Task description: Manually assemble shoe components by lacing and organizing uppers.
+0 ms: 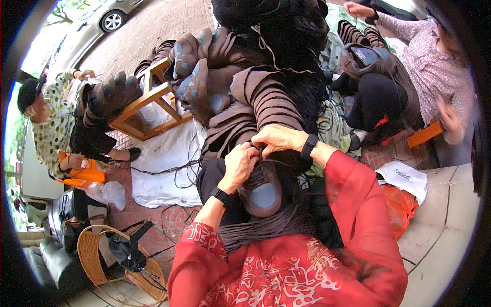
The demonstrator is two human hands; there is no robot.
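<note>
A brown shoe upper (pixel 259 179) with a pale blue toe patch lies over my lap, toe toward me. My left hand (pixel 239 165) is closed at the left side of its lacing opening, gripping the edge. Against it, my right hand (pixel 280 140) pinches at the top of the same opening; whatever is between its fingertips is too small to make out. A thick bundle of brown shoelaces (pixel 261 233) stretches across my lap, under the toe. Beyond my hands, nested stacks of brown shoe uppers (pixel 271 100) lean away from me.
A wooden stool frame (pixel 151 102) stands ahead left by white sheeting (pixel 163 179). Co-workers sit at left (pixel 56 123) and right (pixel 429 71) with more uppers. A wicker chair (pixel 92 250) is near left, an orange bag (pixel 399 207) near right. Black material (pixel 271 30) is piled ahead.
</note>
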